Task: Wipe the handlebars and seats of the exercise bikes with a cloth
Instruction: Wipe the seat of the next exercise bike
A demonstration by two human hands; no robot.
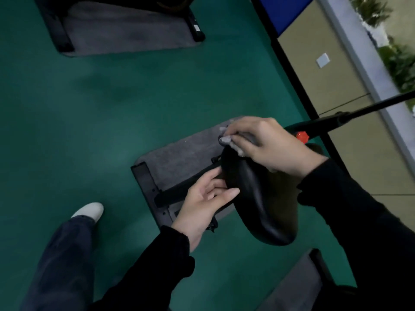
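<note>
A black bike seat (253,198) fills the middle of the view, its narrow nose pointing away from me. My right hand (267,144) presses a small grey cloth (226,138) onto the nose of the seat, fingers closed over it. My left hand (206,200) rests against the seat's left side, fingers spread and touching its edge, with nothing in it. A red adjustment knob (302,136) sits just behind my right hand on the black frame bar (350,118).
The bike's black base bar (147,182) stands on a grey mat (179,153) over green floor. Another bike's base and mat (125,30) lie at the top left. A third mat (298,286) is at the bottom right. My leg and white shoe (89,211) are at the lower left. A beige wall (332,70) runs along the right.
</note>
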